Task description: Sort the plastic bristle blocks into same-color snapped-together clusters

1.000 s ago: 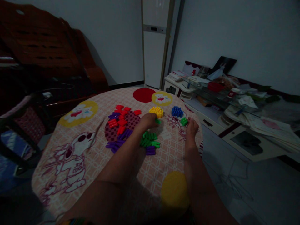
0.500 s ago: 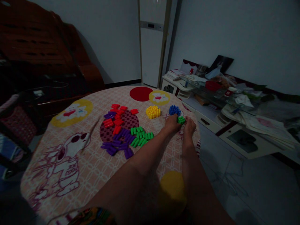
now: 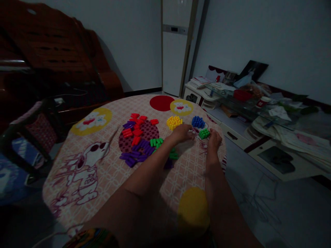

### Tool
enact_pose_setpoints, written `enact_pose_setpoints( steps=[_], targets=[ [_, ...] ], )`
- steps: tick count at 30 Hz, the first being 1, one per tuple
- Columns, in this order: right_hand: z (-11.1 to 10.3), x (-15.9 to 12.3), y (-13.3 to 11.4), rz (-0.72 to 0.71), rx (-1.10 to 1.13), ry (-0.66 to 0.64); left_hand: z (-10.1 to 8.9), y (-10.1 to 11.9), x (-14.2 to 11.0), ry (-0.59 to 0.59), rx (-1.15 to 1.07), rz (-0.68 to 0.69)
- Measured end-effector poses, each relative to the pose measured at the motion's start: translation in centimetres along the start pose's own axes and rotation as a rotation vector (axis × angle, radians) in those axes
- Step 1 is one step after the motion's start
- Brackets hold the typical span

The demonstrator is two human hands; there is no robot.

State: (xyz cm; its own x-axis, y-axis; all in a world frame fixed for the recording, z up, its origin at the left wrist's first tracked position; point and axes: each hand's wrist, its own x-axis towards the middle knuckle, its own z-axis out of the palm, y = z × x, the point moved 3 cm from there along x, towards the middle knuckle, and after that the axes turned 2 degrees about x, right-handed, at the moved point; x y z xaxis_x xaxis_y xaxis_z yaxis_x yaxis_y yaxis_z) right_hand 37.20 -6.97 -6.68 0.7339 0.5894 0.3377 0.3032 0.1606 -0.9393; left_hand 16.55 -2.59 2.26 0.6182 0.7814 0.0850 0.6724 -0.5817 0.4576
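Note:
On the round, patterned tablecloth (image 3: 160, 193), a small cluster of green plastic toy pieces (image 3: 204, 133) stands upright. My right hand (image 3: 215, 139) is at its right side, fingers loosely bent, fingertips close to or touching it. To the left of the cluster, my left hand (image 3: 183, 133) hovers with fingers apart and nothing visible in them. Behind the green cluster stands a blue cluster (image 3: 198, 122), and a yellow cluster (image 3: 174, 122) is just beyond my left hand. Loose green pieces (image 3: 156, 142) lie partly hidden under my left forearm.
Loose purple pieces (image 3: 131, 158) and red pieces (image 3: 137, 132) are scattered left of my left arm. A cluttered glass-topped cabinet (image 3: 232, 94) stands to the right, with a wooden bench (image 3: 108, 79) at the back left. A chair (image 3: 23, 137) is near the table's left edge.
My left hand has let go of the green cluster and moved left, its fingers opening. My right hand stays beside the cluster. The view has shifted slightly.

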Motion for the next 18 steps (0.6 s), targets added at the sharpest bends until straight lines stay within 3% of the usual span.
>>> enact_pose_setpoints(
  steps=[4,7,9,12,15,18],
  targets=[
    [0.0,0.2,0.3,-0.015,-0.006,0.058,-4.5,-6.2,-4.0,-0.017,0.159,-0.172],
    [0.2,0.6,0.8,0.003,0.016,0.042,-6.5,-9.0,-7.0,-0.041,0.153,-0.237],
    [0.3,0.8,1.1,0.021,0.031,0.028,-6.4,-9.2,-8.4,-0.114,0.077,-0.181],
    [0.3,0.9,1.1,0.027,0.030,0.019,-4.5,-8.2,-9.6,-0.227,0.080,-0.095],
    [0.1,0.7,0.7,0.004,0.008,0.024,-2.9,-7.5,-9.7,-0.170,0.248,-0.104],
    [0.0,0.4,0.2,-0.002,0.005,0.040,-2.5,-7.3,-9.6,-0.160,0.351,-0.088]
  ],
)
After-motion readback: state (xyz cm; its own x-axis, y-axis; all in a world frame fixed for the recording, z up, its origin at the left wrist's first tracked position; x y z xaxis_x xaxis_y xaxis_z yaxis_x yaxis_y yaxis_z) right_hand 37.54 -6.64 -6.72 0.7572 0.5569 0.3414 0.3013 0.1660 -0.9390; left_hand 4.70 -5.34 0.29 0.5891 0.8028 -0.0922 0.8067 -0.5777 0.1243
